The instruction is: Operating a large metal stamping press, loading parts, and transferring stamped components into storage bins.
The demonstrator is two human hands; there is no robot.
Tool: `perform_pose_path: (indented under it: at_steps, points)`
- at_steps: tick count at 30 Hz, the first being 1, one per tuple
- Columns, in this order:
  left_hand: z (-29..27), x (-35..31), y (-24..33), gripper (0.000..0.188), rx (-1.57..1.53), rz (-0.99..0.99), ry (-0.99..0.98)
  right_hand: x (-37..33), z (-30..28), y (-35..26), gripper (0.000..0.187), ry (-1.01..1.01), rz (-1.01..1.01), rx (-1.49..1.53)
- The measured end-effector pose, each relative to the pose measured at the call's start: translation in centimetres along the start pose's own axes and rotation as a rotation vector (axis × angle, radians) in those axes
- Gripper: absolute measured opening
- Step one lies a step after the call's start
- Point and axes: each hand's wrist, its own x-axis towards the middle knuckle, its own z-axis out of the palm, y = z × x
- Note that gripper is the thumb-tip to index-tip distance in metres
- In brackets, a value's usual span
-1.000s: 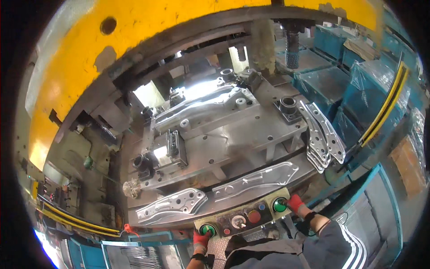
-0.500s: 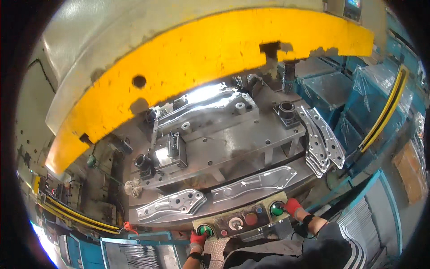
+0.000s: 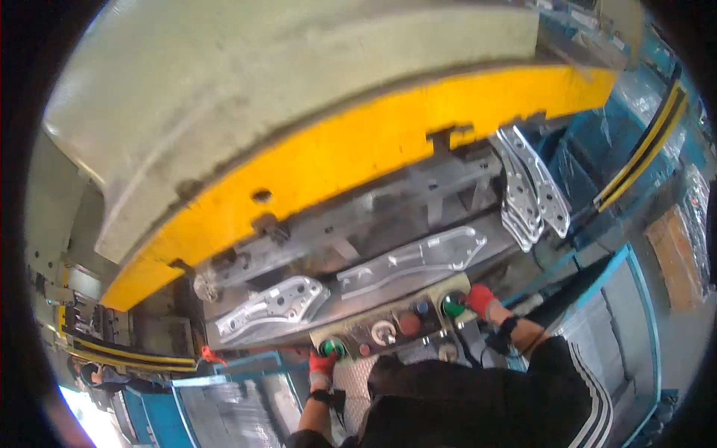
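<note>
My left hand (image 3: 323, 367), in a red and grey glove, is at the left green push button (image 3: 331, 348) of a control panel (image 3: 373, 321). My right hand (image 3: 482, 300), gloved in red, reaches the right green push button (image 3: 452, 305) from its right side. Finger positions are too small and smeared to make out. Just beyond the panel lie two stamped metal parts, a shorter one (image 3: 272, 306) at left and a longer one (image 3: 418, 260) at right. Above them, the press's yellow-edged ram (image 3: 351, 153) hides most of the die.
More stamped parts (image 3: 534, 187) are stacked at the bed's right end. Yellow-black guard posts (image 3: 644, 153) stand at both sides. Blue-framed bins flank me, the right one (image 3: 609, 328) holding stacked sheets. A cardboard box (image 3: 676, 254) is at far right. A rag (image 3: 205, 285) sits at the bed's left.
The yellow-edged ram has come down over the die, covering the tooling that showed before. My view has shifted, so panel and parts appear higher. Both hands stay at the green buttons.
</note>
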Motion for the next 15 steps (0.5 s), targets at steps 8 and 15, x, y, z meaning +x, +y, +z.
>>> perform_pose_path:
  at_steps: [8,15]
  points:
    - [0.0,1.4,-2.1,0.075,-0.242,-0.05,-0.134,-2.6,-9.3,-11.4,0.069,0.277,-0.488,-0.31]
    - [-0.8,0.3,-0.4,0.092,-0.142,-0.068,-0.106,6.7,-8.8,-18.4,0.082,0.1,-0.663,-0.716]
